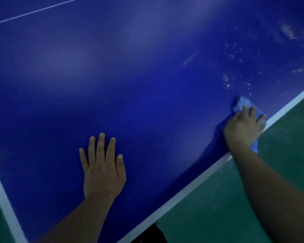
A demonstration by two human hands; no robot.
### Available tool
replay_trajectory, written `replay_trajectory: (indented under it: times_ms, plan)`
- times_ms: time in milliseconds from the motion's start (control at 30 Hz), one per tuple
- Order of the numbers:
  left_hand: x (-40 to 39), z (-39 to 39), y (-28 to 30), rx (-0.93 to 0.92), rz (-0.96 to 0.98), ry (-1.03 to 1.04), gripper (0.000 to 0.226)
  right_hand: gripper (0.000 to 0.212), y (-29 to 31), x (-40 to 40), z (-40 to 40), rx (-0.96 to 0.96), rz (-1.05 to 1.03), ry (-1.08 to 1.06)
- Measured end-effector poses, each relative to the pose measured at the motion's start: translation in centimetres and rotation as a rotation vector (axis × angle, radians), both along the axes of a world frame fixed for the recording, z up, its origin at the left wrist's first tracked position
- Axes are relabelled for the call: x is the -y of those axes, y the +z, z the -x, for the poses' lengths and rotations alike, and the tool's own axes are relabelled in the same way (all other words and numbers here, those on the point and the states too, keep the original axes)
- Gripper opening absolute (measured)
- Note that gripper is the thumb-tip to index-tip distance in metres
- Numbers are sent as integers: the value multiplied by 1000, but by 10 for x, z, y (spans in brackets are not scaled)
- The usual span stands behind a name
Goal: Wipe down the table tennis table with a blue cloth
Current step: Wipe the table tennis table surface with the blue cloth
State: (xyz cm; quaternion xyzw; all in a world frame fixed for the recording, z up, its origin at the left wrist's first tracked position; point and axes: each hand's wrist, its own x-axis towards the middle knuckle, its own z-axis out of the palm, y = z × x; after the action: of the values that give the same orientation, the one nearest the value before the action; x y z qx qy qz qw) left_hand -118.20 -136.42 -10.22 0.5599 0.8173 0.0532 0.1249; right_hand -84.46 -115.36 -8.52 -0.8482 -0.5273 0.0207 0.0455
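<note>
Left hand [104,165] flat on the bench [130,76], palm down, fingers straight and slightly fanned, thumb tucked alongside, holding nothing. The forearm runs back and down toward the near corner, wrist about level with the surface, looking braced on the top.

Over to the right hand [244,127]: it's reached well out along the right edge, arm stretched long across the green floor [279,172] side and angled in over the white border line [191,188]. The fingers are curled down over the blue cloth [242,104], pressing it onto the bench right beside that border. The cloth is bunched under the palm, a crumpled end poking out ahead of the fingertips and another bit hanging out below the heel of the hand, over the edge. The two hands sit well apart, the left nearer the body, the right farther out.

Just beyond the cloth, pale specks and smears [235,67] dot the blue surface, scattering up toward the far right. The area around the left hand shows smooth blue with soft light reflections. A thin white line [37,10] crosses the far top left, and another white border [3,199] runs down the near left edge, with green floor beyond it. Something dark [151,234] shows at the bottom edge below the bench; I can't tell what.
</note>
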Motion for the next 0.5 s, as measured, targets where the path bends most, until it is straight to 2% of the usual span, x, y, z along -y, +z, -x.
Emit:
replay_trajectory:
  times_ms: [67,167,233,267,300,367,433,500]
  plan:
    - [1,0,1,2,-10,-16,60,55,0,12,44,-1,-45,42]
    - [1,0,0,5,-4,-40,59,54,-13,57,126,30,-39,486]
    - [2,-1,1,17,-3,-36,60,52,-12,86,132,-19,23,764]
    - [1,-1,2,23,-7,-31,60,50,-10,85,112,-19,42,818]
    - [1,-1,2,27,-10,-26,60,47,-9,75,84,28,16,809]
    - [0,-1,2,27,-5,-23,60,44,-5,49,18,162,-39,618]
    - [0,-2,2,14,-1,-28,59,47,3,23,-32,136,-9,284]
    - [1,-2,1,5,10,-28,59,48,3,12,-27,59,-7,44]
